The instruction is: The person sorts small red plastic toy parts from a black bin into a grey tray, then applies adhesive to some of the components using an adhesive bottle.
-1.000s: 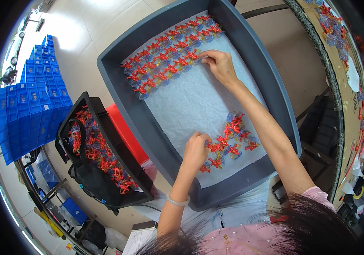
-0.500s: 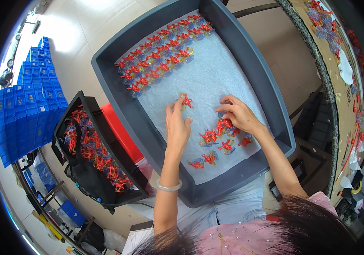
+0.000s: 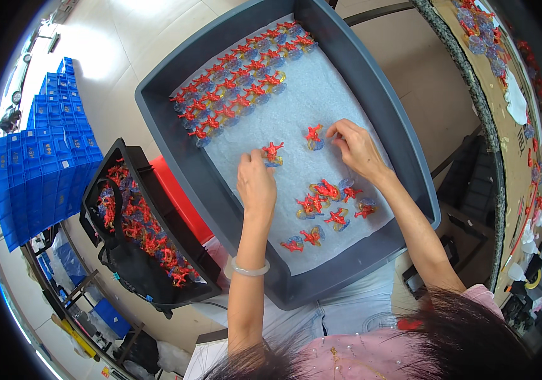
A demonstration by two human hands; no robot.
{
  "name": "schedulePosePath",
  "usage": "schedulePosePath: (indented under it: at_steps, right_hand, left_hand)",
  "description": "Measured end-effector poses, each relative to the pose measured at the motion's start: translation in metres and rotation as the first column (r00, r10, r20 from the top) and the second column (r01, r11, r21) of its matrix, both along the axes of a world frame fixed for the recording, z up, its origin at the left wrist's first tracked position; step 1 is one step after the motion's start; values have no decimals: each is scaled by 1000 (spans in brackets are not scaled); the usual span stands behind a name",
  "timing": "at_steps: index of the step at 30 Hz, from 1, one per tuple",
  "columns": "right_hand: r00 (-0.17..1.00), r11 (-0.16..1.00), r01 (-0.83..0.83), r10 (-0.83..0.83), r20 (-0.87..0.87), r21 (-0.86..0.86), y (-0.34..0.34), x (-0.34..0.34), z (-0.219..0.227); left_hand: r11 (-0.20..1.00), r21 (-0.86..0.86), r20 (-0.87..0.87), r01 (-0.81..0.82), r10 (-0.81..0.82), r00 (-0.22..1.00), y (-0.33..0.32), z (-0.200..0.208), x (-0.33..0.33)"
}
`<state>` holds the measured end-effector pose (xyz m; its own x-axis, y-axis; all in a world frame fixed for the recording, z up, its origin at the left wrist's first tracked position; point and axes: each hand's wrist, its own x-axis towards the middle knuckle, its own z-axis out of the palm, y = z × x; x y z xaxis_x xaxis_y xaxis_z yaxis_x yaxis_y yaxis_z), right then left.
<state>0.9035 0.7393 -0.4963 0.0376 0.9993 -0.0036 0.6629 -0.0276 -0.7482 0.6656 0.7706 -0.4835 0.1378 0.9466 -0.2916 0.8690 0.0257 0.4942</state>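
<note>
Inside a large grey tray (image 3: 185, 161) lined with white paper lie small red plastic figures on clear blue and yellow bases. My left hand (image 3: 256, 183) has its fingers drawn together at the left edge of one red figure (image 3: 273, 152) and appears to grip it; the fingertips are partly hidden. Just right of another red figure (image 3: 313, 135), my right hand (image 3: 361, 152) holds its thumb and bent fingers apart, with a small gap to the figure. Close rows of red figures (image 3: 226, 83) fill the tray's far left. A loose cluster (image 3: 328, 206) lies nearer me.
A black crate (image 3: 198, 288) heaped with more red figures stands left of the tray, a black bag (image 3: 138, 269) over its side. Behind it are a red stool (image 3: 179, 196) and stacked blue crates (image 3: 40, 171). A workbench edge (image 3: 483, 120) curves along the right.
My right hand has moved up from the cluster, and a single figure now stands beside its fingers. My left fingers have closed in at their figure, which has shifted slightly.
</note>
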Motion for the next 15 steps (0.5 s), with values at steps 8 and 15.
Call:
schedulePosePath:
  at_steps: [8,15]
  right_hand:
    - [989,978,-149,151,2,148,6,-26,-11]
    - [997,973,-71,60,58,218,19,-34,-32]
  left_hand:
    - [999,42,111,1,-5,994,3,-7,-6]
    - [980,201,47,0,-9,999,-5,6,13]
